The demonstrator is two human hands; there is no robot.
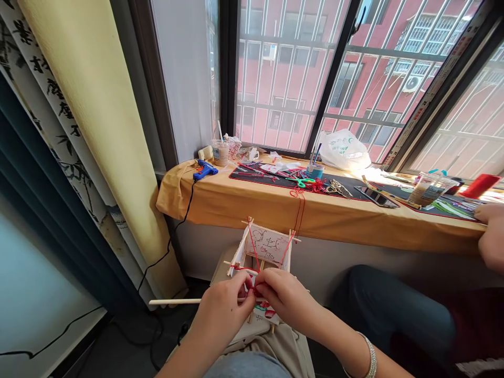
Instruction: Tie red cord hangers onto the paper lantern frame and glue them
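Observation:
On my lap rests a small box-shaped frame of thin wooden sticks [238, 242], with drawn and written paper panels [270, 243] on its sides. Red string [254, 244] runs from its upper corners down to my fingers. My left hand [228, 304] and my right hand [286, 298] meet over the frame, both closed in a pinch on the red string. A pale wooden rod [173, 302] sticks out to the left from behind my left hand. My fingers hide the string's end and how it joins the rod.
Along the window, a cloth-covered ledge [236, 205] holds a blue glue gun [205, 169], green scissors [301, 181], a phone [376, 197], drink cups [431, 189] and a white plastic bag [344, 149]. Another person's hand [492, 236] and leg [397, 304] are at the right.

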